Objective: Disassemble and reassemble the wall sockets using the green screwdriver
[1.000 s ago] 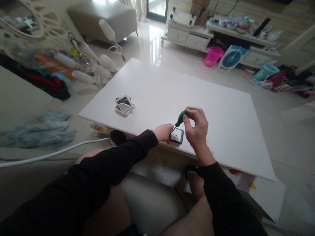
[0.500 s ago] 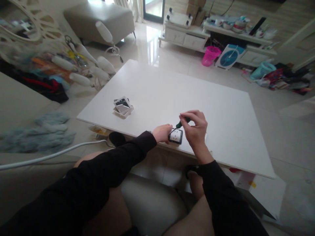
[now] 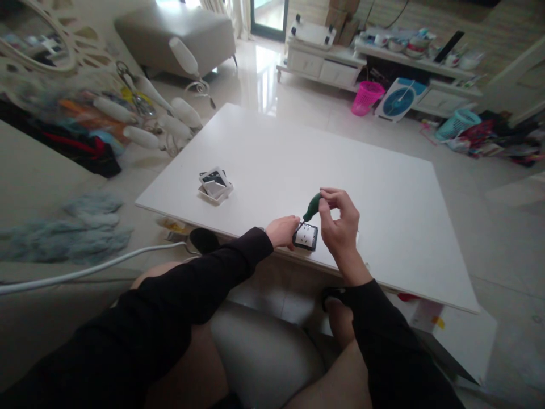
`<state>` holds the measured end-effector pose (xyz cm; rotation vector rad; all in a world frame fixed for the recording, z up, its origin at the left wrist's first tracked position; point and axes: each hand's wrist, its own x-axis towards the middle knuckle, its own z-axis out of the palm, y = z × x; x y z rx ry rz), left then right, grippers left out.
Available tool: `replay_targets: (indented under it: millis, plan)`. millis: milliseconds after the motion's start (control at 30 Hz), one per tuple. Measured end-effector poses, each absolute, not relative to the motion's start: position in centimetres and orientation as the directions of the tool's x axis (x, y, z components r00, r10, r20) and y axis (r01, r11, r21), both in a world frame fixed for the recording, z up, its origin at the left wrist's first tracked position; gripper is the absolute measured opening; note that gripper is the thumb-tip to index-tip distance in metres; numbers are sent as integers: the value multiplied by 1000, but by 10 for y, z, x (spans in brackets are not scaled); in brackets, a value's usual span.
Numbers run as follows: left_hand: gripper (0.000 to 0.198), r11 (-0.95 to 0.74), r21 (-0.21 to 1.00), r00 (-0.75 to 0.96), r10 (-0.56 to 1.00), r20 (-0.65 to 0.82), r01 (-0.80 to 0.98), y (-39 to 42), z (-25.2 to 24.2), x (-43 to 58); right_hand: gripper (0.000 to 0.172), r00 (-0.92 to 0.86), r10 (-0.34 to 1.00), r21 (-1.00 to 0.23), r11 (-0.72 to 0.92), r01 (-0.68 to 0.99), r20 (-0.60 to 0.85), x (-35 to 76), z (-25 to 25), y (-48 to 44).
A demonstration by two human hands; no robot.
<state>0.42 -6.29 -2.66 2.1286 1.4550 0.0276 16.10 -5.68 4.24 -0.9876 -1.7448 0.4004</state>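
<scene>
Close to the front edge of the white table lies a wall socket (image 3: 305,236), its white face with plug slots up and a dark frame around it. My left hand (image 3: 283,231) is closed on the socket's left side; the fingertips are partly hidden. In my right hand (image 3: 340,218) is a screwdriver (image 3: 313,207) with a green handle, pinched at the top end between thumb and fingers. The screwdriver is tilted, and its dark shaft runs down to the socket's upper left side, beside my left fingers. Whether the tip sits in a screw is too small to tell.
On the left of the white table (image 3: 298,147) rests a stack of white and dark frame parts (image 3: 215,184). A lamp with several white shades (image 3: 185,113) stands at the table's left edge. A white cable (image 3: 106,261) crosses at lower left. Beyond are a pink basket (image 3: 367,99) and a fan (image 3: 399,100).
My right hand has shifted slightly up to the handle's end, so more of the green handle shows. The screwdriver stands a little steeper. My left hand still holds the socket.
</scene>
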Motion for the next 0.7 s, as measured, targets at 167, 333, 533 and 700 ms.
replay_targets:
  millis: [167,333,533,700]
  plan:
    - [73,-271,475,429,865,-261,837,-63,-28,4,3,-125,764,-647,611,456,633,161,43,-56]
    - [66,-252,462,406,873,-272,851,-62,-30,4,8,-161,776,-677,616,403,610,158,43,-57]
    - [71,-286,473,435,867,-242,834,-61,-34,3,9,-108,757,-648,616,447,645,156,44,-55]
    - [67,-272,479,427,869,-251,835,-60,-39,2,7,-184,783,-706,617,347,594,157,45,-56]
